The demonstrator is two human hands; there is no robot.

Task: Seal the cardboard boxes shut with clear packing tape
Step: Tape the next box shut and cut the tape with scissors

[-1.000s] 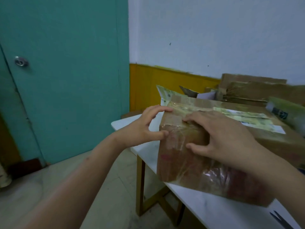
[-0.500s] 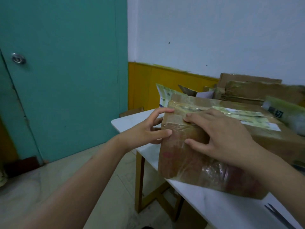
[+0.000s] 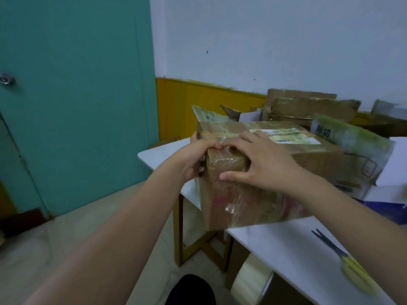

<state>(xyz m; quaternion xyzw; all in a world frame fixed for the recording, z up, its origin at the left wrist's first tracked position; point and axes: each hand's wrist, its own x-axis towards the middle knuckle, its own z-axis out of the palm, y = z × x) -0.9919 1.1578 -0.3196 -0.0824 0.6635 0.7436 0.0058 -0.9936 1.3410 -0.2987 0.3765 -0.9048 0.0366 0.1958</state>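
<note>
Our cardboard box (image 3: pixel 275 172) sits at the table's (image 3: pixel 286 243) left end, one corner jutting past the front edge. Our left hand (image 3: pixel 193 157) curls around its upper near corner; our right hand (image 3: pixel 259 164) presses flat, fingers spread, on the clear tape (image 3: pixel 226 159) there. We judge the overhanging box could tip if we push too hard. The tape looks glossy and wrinkled, so trapped creases may lift. Yellow-handled scissors (image 3: pixel 350 265) lie by the front edge.

Single head view, looking forward-down, close over hands (image 3: pixel 231 159) at table (image 3: pixel 286 243) edge.
</note>
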